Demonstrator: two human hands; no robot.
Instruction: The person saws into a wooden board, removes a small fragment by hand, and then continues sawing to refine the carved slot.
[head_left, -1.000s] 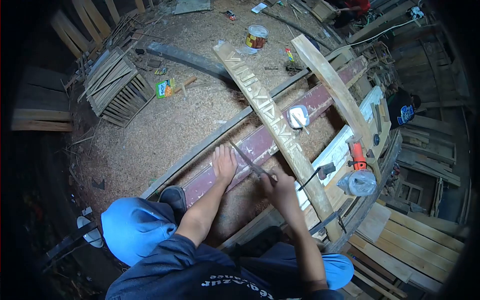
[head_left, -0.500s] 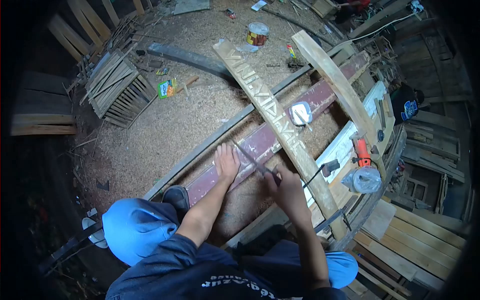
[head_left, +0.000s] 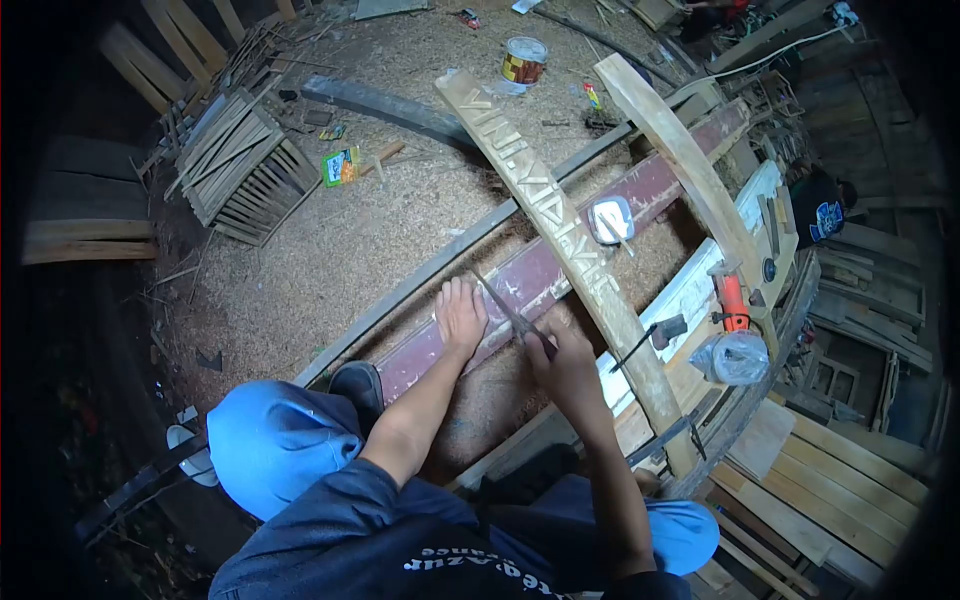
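Observation:
My left hand (head_left: 461, 318) lies flat on the maroon plank (head_left: 528, 268), fingers stretched forward and close together. My right hand (head_left: 566, 362) is closed around the handle of a long, narrow dark-bladed tool (head_left: 500, 300). Its blade slants over the plank, the tip reaching just ahead of my left fingertips. To the right of both hands, a long board with carved raised letters (head_left: 545, 205) crosses over the plank. A white tub (head_left: 606, 218) with a stick in it sits on the plank beyond that board.
An orange power tool (head_left: 733, 300) and a clear plastic bag (head_left: 738, 358) lie at the right. A curved board (head_left: 680, 150) crosses farther back. Behind are a paint can (head_left: 524, 60), a slatted crate (head_left: 240, 180) and shavings on the ground. Another person (head_left: 820, 205) shows at the right.
The view has shifted slightly, so the scene sits a little farther right. My right hand and the tool have moved a little forward; my left hand stays on the plank.

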